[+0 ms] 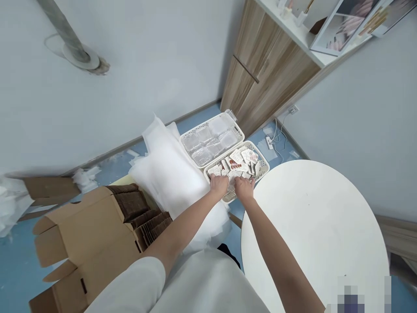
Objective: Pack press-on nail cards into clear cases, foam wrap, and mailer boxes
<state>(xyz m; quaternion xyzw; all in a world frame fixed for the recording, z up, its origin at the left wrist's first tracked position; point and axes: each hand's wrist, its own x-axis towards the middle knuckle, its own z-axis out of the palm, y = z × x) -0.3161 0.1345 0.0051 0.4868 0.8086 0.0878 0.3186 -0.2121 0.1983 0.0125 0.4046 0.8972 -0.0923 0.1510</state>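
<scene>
Through the head camera I have both hands down at a white perforated plastic basket [266, 168] filled with printed cards [239, 161], set low between a pile of white foam sheeting [172, 169] and a round white table [325, 208]. My left hand [219, 185] is partly curled at the basket's near left end, fingers toward the cards; my right hand [244, 187] bends over the side nearest the table, just beside the cards. The fingertips are mostly hidden, so I cannot tell whether either hand grips anything. Just beyond sits a second basket [241, 134] holding clear-wrapped packs [208, 141], close to the wood-grain cabinet [260, 65]. At my left I see a die-cut cardboard box [91, 230], spread open, and near the cabinet a white power strip [269, 142] lies on the blue floor [234, 243]
</scene>
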